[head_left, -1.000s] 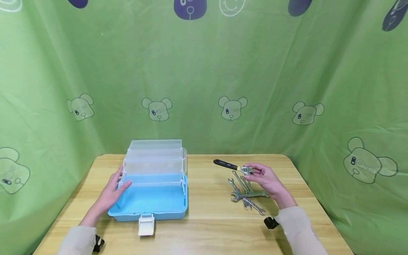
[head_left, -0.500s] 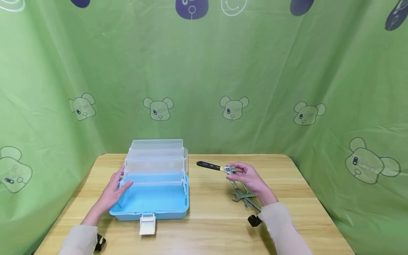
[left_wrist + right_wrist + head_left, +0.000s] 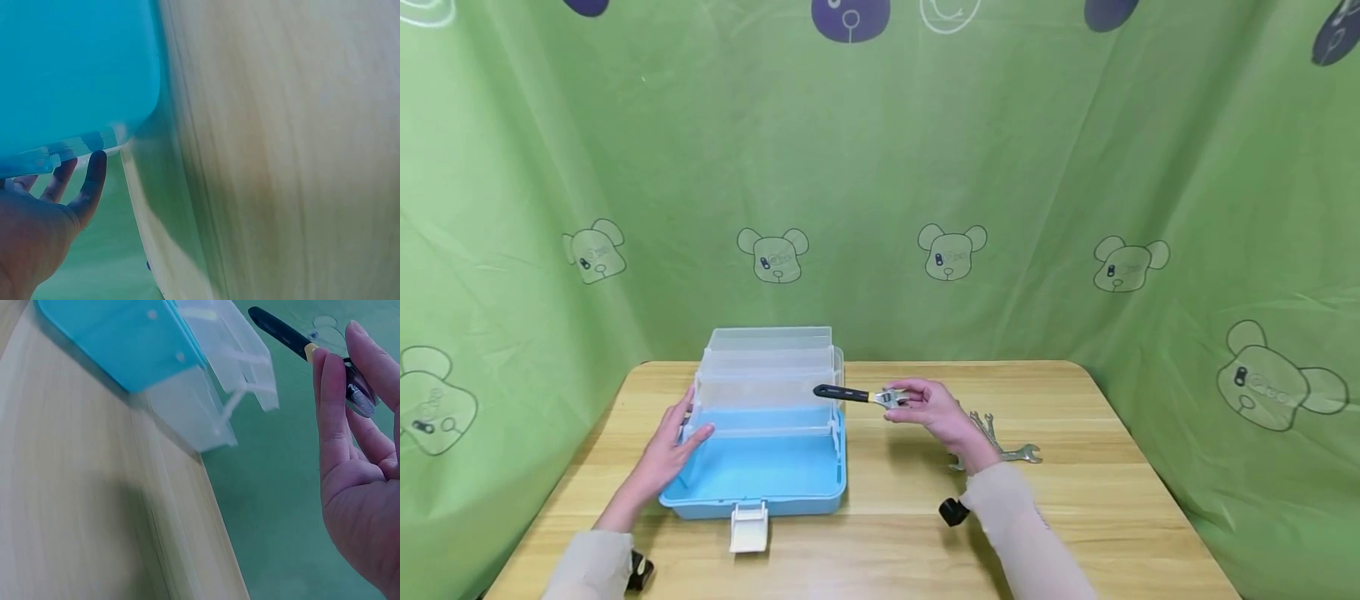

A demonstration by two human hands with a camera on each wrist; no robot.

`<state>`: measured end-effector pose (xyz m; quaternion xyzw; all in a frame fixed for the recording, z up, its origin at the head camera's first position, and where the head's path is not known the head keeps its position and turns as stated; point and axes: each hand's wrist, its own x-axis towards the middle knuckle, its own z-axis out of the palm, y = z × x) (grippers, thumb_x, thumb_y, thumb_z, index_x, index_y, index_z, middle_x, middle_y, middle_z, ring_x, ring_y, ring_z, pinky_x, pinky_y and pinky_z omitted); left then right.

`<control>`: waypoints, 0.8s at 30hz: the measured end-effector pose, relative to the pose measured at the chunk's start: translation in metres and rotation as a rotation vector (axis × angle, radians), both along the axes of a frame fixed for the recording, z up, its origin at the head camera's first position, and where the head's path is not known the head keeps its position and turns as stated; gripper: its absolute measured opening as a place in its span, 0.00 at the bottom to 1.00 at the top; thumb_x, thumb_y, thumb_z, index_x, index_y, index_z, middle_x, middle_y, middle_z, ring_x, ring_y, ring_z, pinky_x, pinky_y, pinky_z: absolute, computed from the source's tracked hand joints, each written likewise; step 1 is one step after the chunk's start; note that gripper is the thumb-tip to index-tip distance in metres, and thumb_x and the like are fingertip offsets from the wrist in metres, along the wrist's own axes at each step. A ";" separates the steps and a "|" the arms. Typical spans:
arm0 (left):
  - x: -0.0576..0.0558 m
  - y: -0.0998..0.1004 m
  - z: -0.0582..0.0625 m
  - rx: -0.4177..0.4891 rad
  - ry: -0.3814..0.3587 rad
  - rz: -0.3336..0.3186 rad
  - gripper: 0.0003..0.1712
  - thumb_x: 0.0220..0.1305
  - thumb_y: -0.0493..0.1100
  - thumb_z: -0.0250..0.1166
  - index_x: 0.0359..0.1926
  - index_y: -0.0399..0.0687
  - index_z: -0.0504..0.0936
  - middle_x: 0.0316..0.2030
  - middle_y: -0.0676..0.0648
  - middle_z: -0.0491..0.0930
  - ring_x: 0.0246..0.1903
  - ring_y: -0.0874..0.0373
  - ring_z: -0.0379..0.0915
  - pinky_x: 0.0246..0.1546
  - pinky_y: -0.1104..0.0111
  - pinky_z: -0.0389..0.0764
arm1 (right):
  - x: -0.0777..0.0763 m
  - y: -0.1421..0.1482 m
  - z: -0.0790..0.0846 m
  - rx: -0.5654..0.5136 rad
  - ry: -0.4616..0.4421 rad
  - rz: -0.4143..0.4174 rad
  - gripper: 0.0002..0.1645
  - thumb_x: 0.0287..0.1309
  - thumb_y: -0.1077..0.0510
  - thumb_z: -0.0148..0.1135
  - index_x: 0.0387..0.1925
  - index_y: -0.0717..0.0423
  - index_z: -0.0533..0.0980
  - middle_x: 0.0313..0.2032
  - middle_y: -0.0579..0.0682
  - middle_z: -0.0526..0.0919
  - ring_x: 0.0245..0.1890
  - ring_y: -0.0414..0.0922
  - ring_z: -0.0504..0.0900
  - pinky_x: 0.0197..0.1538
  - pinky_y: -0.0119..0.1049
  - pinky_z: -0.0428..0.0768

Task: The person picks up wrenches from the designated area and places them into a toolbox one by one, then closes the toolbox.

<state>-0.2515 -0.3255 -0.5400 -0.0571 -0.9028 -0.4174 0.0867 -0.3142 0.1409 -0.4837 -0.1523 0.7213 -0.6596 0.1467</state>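
Note:
My right hand [image 3: 934, 408] pinches an adjustable wrench [image 3: 852, 394] by its metal head, between thumb and fingers. The wrench's black handle points left, above the table and across the right edge of a light-blue toolbox [image 3: 805, 505] in the head view. The toolbox stands unfolded, with clear trays [image 3: 767, 390] raised at its back and a bare blue bottom. My left hand [image 3: 658, 454] rests against its left side, thumb over the edge. In the left wrist view, extended fingers [image 3: 94, 181] touch the box's side; the thumb is hidden there.
Several metal open-end wrenches [image 3: 1021, 453] lie on the wooden table [image 3: 1097, 500] at the right, partly hidden by my right forearm. A white latch [image 3: 749, 529] hangs from the toolbox's front. Green printed cloth [image 3: 880, 167] hangs behind and beside the table.
My right hand has carried the adjustable wrench left from above the wrench pile to the toolbox's right edge. My left hand and the toolbox have stayed in place.

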 end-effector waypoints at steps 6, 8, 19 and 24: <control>0.001 0.000 0.000 0.010 0.003 0.000 0.47 0.79 0.53 0.58 0.85 0.55 0.39 0.72 0.26 0.59 0.70 0.24 0.58 0.67 0.26 0.59 | -0.002 -0.036 -0.003 -0.002 0.001 0.031 0.34 0.52 0.63 0.79 0.61 0.63 0.78 0.49 0.57 0.88 0.45 0.44 0.88 0.53 0.37 0.88; 0.001 0.000 -0.001 0.016 0.007 0.002 0.47 0.79 0.53 0.58 0.85 0.57 0.39 0.71 0.26 0.59 0.70 0.24 0.58 0.68 0.26 0.59 | -0.003 -0.049 -0.003 0.001 0.000 0.041 0.33 0.53 0.64 0.79 0.61 0.63 0.78 0.48 0.57 0.88 0.45 0.44 0.88 0.52 0.38 0.88; 0.002 0.001 -0.005 0.039 -0.005 0.021 0.47 0.78 0.56 0.58 0.84 0.65 0.39 0.73 0.28 0.58 0.72 0.27 0.56 0.69 0.26 0.57 | -0.005 -0.108 0.001 0.112 0.009 0.015 0.29 0.50 0.57 0.82 0.55 0.51 0.84 0.41 0.47 0.85 0.40 0.42 0.82 0.43 0.32 0.84; 0.002 0.002 -0.005 0.024 -0.017 0.028 0.47 0.78 0.57 0.57 0.84 0.65 0.38 0.74 0.28 0.57 0.72 0.25 0.56 0.68 0.26 0.58 | -0.003 -0.130 0.002 0.137 0.025 -0.001 0.26 0.47 0.57 0.84 0.51 0.50 0.86 0.32 0.45 0.77 0.33 0.42 0.73 0.33 0.30 0.73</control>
